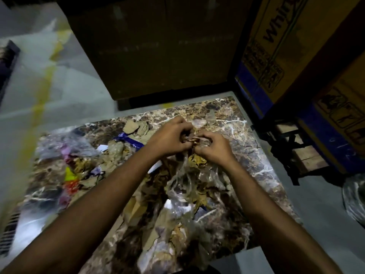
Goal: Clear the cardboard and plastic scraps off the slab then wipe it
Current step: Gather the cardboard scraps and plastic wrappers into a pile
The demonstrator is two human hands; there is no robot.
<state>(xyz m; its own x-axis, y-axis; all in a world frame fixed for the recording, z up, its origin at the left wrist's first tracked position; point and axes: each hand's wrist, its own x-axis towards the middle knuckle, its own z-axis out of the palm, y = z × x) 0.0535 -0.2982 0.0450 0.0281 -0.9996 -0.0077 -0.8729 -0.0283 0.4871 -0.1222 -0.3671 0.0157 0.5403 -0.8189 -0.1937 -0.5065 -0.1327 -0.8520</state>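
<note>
A brown marble slab (254,155) with white veins lies on the floor, littered with torn cardboard scraps (131,126), clear plastic scraps (183,178), a blue strip (130,141) and coloured wrappers (70,178). My left hand (169,138) and my right hand (214,146) meet over the slab's far middle. Both are closed around a small bunch of cardboard and plastic scraps (190,138) held between them. A crumpled clear plastic film hangs down from the bunch toward me.
A large dark cardboard box (150,48) stands just beyond the slab. Printed yellow and blue cartons (280,56) rise at the right, with a wooden pallet (300,149) under them. Grey floor with a yellow stripe (37,107) lies to the left.
</note>
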